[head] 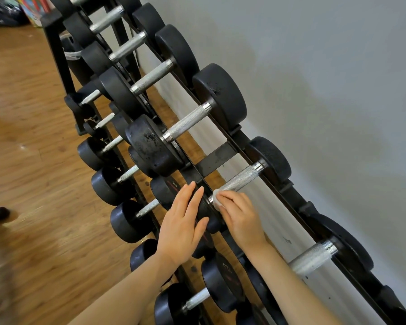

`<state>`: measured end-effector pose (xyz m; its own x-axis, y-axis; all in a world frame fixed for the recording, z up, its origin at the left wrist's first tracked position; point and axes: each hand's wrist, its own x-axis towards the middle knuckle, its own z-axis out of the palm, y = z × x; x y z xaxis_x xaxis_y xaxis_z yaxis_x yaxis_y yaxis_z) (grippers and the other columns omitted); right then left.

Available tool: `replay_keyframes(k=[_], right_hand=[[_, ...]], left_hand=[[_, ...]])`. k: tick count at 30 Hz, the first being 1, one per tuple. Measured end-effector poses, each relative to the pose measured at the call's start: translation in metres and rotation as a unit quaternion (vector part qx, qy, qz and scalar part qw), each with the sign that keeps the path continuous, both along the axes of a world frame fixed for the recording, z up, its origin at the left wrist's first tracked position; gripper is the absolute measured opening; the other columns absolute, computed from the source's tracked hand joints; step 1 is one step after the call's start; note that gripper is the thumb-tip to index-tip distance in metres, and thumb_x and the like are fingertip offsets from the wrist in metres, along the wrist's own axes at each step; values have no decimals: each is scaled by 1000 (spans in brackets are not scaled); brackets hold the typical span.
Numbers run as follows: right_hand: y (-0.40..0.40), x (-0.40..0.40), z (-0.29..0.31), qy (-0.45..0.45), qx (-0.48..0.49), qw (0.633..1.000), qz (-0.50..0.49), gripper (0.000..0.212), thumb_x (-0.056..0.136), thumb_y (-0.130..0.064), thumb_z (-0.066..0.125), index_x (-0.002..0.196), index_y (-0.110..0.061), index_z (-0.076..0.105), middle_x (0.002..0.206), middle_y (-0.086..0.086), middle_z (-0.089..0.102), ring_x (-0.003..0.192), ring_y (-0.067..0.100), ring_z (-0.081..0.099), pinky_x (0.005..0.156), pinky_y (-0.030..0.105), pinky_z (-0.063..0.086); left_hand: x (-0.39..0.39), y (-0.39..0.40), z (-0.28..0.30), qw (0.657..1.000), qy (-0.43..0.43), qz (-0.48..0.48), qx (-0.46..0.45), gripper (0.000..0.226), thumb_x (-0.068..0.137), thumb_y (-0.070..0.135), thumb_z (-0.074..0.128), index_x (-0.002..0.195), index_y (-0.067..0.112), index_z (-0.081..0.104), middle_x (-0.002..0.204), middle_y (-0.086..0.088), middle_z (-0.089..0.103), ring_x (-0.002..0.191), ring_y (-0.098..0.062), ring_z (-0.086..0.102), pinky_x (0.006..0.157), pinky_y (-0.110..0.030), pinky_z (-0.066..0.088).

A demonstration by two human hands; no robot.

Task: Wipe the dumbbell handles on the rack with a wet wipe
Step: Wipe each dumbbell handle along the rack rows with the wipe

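On the top tier of the rack [217, 158], the right hand [238, 213] curls its fingers over a white wipe [217, 199] and presses it to the near end of a knurled handle [240, 178]. The wipe sits at the hand's 11 o'clock, bunched under the fingertips, against the handle where it meets the near head [171, 191]. The rest of the handle runs bare toward 2 o'clock, to the far head [271, 158] by the wall [326, 90]. The left hand [184, 225] lies flat on the near head, fingers straight and close together, pointing to 12 o'clock; it is just beside the right hand, at its 9 o'clock. More dumbbells fill the rack toward 11 o'clock and on the lower tier at 7 o'clock. The wood floor [26, 113] spreads to 9 o'clock.
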<state>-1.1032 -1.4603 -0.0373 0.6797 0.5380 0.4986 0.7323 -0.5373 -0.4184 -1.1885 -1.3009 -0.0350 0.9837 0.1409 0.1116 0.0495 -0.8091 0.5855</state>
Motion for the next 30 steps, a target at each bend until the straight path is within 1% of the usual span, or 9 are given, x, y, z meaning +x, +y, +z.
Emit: replay_keyframes(k=[3,5,7,10,13,16,20,24,30], right_hand=[[-8,7,2,66,73,992,-84,22,96,-19,61,114,-9,68,113,-2,61,104,2,54,85,19,49],[-10,6,1,66,92,986,-123,25,90,-10,68,114,-5,68,111,3,59,101,8,55,83,18,50],[-8,3,-2,71,93,987,-111,27,88,-6,69,115,-3,67,106,6,59,96,12,57,79,20,52],[-6,-4,-3,108,81,990,-51,22,92,-17,61,112,-10,66,101,-1,56,89,7,55,72,21,52],[-5,-6,-3,125,61,990,-4,18,93,-21,59,105,-9,66,98,-1,57,85,8,56,69,23,52],[-4,-5,-1,135,66,989,-3,17,92,-19,62,105,-9,66,99,-1,57,86,7,56,70,22,52],[-5,-4,3,134,59,989,-10,20,91,-20,63,108,-9,67,100,-2,58,86,5,56,72,18,51],[-17,-8,11,144,79,983,-85,21,90,-17,65,108,-7,68,102,-4,56,88,3,54,73,12,49],[-47,-40,37,128,91,968,-196,22,88,-10,69,110,-8,69,102,-7,52,90,1,49,76,4,44]], left_hand=[[0,-1,0,1000,0,0,1,64,96,47,35,154,25,18,163,0,18,150,-19,17,114,-37,25],[0,-1,1,1000,0,0,2,64,96,46,35,154,26,17,163,1,18,150,-19,17,114,-38,25],[0,0,0,1000,2,0,6,64,96,47,35,155,25,17,163,1,17,150,-19,16,115,-37,24],[0,-1,-2,1000,6,4,11,64,97,47,33,155,24,17,163,1,16,151,-17,13,115,-36,21],[-1,-2,-3,1000,8,6,21,64,98,47,32,155,22,19,164,1,14,151,-17,12,116,-35,18],[-2,-4,0,999,15,17,35,64,99,48,28,155,20,20,164,2,11,151,-16,10,116,-32,15],[-4,-15,6,997,23,45,57,63,100,45,27,156,17,17,165,-6,12,151,-20,11,117,-34,13],[-9,-24,9,994,41,63,77,67,98,37,42,155,9,18,164,-14,11,151,-28,13,117,-37,13],[-29,-34,17,994,64,28,89,68,101,37,43,157,16,10,164,-14,-1,151,-28,-1,118,-40,6]])
